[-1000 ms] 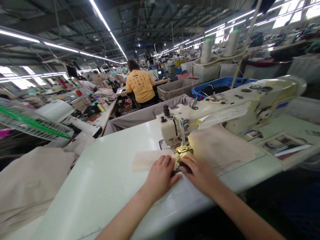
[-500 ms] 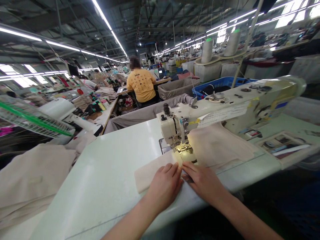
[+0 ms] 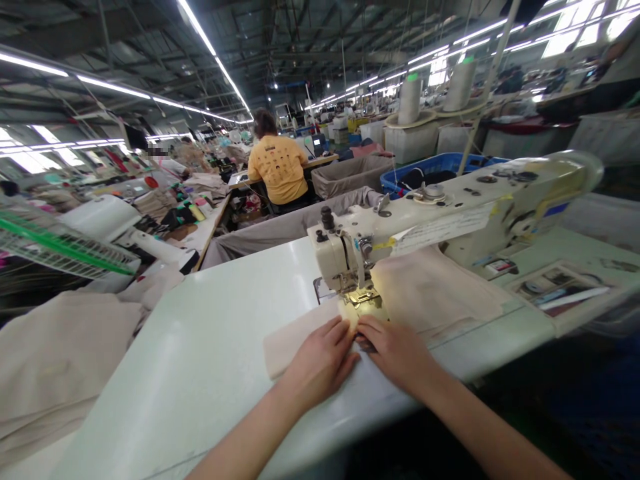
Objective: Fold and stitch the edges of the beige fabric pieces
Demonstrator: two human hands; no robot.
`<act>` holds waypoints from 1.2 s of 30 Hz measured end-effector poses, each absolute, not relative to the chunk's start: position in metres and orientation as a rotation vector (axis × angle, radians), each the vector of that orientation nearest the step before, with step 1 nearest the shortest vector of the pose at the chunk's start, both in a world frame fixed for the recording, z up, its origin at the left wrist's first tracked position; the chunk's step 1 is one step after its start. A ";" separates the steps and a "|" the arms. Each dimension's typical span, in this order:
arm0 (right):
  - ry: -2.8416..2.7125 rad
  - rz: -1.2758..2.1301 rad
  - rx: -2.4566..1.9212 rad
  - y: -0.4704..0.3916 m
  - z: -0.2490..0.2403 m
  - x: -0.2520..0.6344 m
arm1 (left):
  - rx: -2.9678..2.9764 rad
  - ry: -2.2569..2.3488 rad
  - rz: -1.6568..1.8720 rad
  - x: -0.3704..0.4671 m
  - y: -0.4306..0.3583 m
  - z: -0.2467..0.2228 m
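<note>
Since a second ago, the flat rectangular strip of pale beige cloth (image 3: 294,335) had swung round: its free end, left of the left hand (image 3: 324,357), had come nearer the wearer. Over the last half second the angle barely changed. My read: re-angled at the foot, now held steady.

I had both hands close together, fingertips nearly meeting. Left pressed on the cloth; right hand (image 3: 397,353) sat at its near edge with something dark under the fingers, too blurred to name. Couldn't tell if either pinched.

The strip ran from beside the left hand to the lit, brass-toned metal foot area (image 3: 364,298) of the cream-white sewing machine (image 3: 457,200), just beyond the fingertips. A larger beige cloth piece (image 3: 430,293) lay beyond the right hand, on the glossy pale-green bench (image 3: 215,340).

Writing: white paper strip (image 3: 445,228) on the machine arm, lines illegible; blue label (image 3: 555,210) farther right, unreadable. No brand legible.
</note>
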State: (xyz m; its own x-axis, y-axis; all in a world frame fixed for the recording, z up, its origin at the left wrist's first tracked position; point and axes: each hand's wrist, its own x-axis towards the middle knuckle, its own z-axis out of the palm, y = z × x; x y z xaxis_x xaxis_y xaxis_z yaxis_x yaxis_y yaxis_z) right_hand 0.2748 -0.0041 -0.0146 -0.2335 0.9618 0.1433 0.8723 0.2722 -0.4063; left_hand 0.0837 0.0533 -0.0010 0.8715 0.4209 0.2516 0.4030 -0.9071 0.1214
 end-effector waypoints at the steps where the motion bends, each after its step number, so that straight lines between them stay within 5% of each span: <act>1: -2.189 0.341 -1.670 -0.001 -0.013 0.275 | 2.974 0.655 0.423 0.084 0.056 0.000; 36: -2.089 0.145 -1.771 0.004 -0.024 0.265 | 2.938 0.674 0.515 0.083 0.118 -0.005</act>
